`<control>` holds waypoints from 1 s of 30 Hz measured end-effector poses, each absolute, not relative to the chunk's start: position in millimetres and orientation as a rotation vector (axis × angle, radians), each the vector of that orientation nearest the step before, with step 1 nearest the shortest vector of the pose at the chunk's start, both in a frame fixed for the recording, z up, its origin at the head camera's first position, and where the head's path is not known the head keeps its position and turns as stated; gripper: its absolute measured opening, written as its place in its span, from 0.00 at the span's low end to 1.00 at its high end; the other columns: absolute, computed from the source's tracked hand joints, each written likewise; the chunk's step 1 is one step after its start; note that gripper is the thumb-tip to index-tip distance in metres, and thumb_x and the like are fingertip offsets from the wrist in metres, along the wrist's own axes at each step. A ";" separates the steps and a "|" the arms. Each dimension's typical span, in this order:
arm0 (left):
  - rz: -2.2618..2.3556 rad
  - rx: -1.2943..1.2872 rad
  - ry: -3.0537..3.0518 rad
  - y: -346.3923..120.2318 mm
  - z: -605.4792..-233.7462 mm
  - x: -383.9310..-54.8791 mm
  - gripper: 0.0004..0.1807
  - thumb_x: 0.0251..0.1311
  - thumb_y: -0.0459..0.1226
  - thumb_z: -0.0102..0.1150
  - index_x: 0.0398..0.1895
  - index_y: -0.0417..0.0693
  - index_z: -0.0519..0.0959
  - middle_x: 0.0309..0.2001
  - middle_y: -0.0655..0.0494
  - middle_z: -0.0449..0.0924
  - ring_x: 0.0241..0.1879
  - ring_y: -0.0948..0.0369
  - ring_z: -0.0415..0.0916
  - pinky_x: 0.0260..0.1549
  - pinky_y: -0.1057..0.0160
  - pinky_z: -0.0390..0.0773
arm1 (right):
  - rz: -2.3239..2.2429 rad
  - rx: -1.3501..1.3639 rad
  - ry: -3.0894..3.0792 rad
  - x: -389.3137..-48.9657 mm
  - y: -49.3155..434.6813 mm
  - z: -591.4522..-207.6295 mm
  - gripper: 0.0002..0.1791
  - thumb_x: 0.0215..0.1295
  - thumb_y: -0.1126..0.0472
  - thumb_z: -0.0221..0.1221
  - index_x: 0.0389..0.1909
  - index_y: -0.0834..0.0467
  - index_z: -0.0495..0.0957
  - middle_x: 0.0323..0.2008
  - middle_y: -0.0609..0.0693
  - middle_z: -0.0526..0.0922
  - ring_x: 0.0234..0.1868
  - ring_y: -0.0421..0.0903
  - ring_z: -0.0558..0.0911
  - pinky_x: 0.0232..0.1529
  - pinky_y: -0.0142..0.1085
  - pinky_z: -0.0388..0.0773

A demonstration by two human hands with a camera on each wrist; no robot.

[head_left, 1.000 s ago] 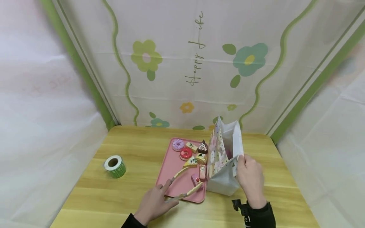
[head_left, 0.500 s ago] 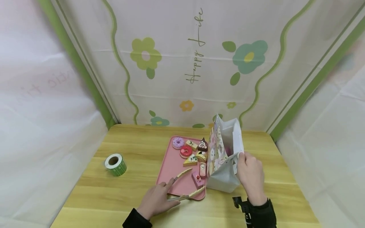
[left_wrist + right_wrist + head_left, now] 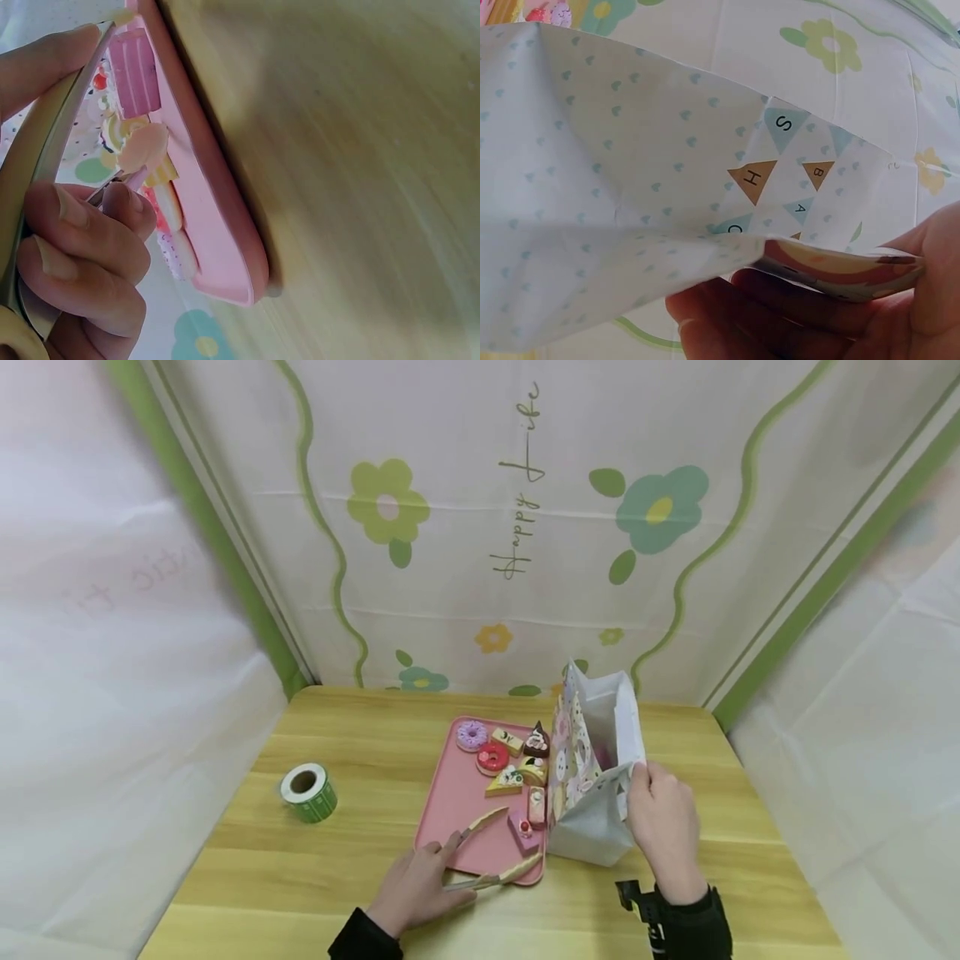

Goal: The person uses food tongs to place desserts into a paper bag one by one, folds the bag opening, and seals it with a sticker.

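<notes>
My left hand [image 3: 420, 887] grips a pair of tongs [image 3: 517, 869] low over the near part of the pink tray [image 3: 456, 806]. The tongs' pale tips are spread apart with nothing between them. Just beyond the tips lies a purple cake slice [image 3: 522, 832] with a red berry on top; its layered side shows in the left wrist view. On the right, my right hand [image 3: 663, 822] pinches the upper edge of an upright paper bag [image 3: 592, 831], whose mouth stands open. Something pink shows inside the bag. The right wrist view shows the bag's heart-dotted side [image 3: 637, 165] and lettered triangles.
Several toy pastries line the tray's right and far parts, among them a purple donut [image 3: 472, 736], a red donut [image 3: 492, 758] and a chocolate wedge [image 3: 537, 741]. The bag stands against the tray's right edge. A green label roll [image 3: 309, 793] stands at the left.
The tongs have drawn slightly toward the table's near edge, away from the purple cake slice, which now shows more fully. My right hand keeps its hold on the bag.
</notes>
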State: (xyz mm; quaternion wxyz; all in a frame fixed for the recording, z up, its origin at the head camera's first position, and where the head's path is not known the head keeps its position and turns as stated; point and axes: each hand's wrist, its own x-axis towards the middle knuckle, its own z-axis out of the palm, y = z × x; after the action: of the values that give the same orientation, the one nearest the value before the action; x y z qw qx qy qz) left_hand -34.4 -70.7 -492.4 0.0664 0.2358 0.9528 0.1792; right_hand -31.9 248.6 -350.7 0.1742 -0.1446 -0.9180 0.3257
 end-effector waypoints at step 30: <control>0.544 0.786 2.912 -74.0 -495.4 -33.7 0.41 0.55 0.61 0.64 0.67 0.48 0.73 0.34 0.52 0.78 0.20 0.66 0.63 0.19 0.64 0.66 | 0.915 -0.397 -2.605 -28.8 248.4 -349.9 0.25 0.78 0.54 0.39 0.21 0.60 0.71 0.17 0.53 0.70 0.17 0.49 0.69 0.17 0.40 0.62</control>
State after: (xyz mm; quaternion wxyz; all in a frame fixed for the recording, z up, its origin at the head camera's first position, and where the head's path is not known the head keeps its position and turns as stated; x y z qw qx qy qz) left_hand -33.7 -74.0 -495.4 0.0383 0.2563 0.9494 0.1773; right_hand -28.8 248.4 -349.9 0.1752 -0.1400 -0.9195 0.3230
